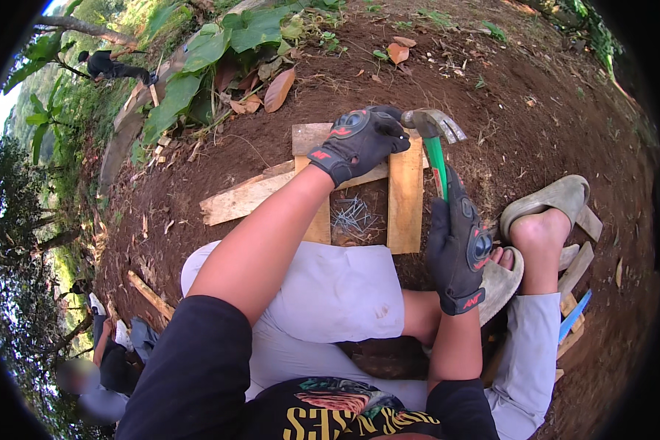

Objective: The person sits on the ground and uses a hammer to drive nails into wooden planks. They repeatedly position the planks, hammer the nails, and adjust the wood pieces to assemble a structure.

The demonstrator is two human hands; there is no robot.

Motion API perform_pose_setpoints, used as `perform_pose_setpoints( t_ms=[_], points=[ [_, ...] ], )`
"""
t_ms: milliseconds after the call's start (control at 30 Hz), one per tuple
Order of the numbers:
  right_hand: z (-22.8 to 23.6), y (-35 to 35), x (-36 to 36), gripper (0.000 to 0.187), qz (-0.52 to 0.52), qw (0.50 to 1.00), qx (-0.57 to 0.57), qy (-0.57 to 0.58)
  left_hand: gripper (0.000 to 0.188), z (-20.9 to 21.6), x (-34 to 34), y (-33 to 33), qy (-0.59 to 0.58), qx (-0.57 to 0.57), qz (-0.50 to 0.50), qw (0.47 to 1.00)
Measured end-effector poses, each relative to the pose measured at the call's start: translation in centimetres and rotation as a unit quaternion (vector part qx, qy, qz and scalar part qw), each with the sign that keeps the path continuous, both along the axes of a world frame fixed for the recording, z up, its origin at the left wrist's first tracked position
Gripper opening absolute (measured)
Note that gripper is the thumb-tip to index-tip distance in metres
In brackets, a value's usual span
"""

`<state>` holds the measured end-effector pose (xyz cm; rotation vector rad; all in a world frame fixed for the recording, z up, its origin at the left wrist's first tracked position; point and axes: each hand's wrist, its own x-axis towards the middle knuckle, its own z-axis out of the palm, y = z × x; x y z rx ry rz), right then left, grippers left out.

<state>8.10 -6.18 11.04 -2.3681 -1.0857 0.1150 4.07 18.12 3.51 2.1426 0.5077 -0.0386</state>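
Observation:
My right hand (460,246), in a black glove, is wrapped round the green handle of a claw hammer (435,158). The hammer's metal head is raised beside the fingertips of my left hand (363,143), also gloved. Those fingers are pinched together at the far end of an upright-running board (405,202); what they hold is too small to make out. A second board (317,226) runs parallel on the left, and a short crosspiece (310,137) spans the far end, partly hidden by my left hand. Several loose nails (353,216) lie on the soil between the boards.
A longer plank (242,199) slants beneath the boards. My bent leg (337,293) borders the near side. To the right are my sandalled foot (546,213), wood offcuts (578,268) and a blue-edged tool (573,317). Leafy plants (235,44) grow beyond; other people (114,66) are at the left.

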Motion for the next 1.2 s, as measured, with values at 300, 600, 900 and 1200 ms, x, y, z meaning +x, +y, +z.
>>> perform_pose_setpoints(
  t_ms=[300,600,900,1200],
  points=[
    [1.4,0.3,-0.8,0.039,-0.009,0.999,-0.030,-0.022,0.030,-1.1,-0.1,0.2,0.004,-0.074,0.012,0.997],
    [2.0,0.2,-0.8,0.044,-0.003,0.998,-0.061,-0.002,0.024,-2.8,-0.1,0.2,-0.032,-0.111,0.032,0.993],
    [0.6,0.0,-1.0,0.046,0.006,0.999,-0.046,-0.013,0.025,-1.7,0.0,0.0,-0.025,-0.147,0.015,0.989],
    [0.2,0.1,-0.9,0.040,0.000,0.998,-0.061,-0.021,0.027,-1.3,0.0,0.1,-0.002,-0.108,0.023,0.994]
  ],
)
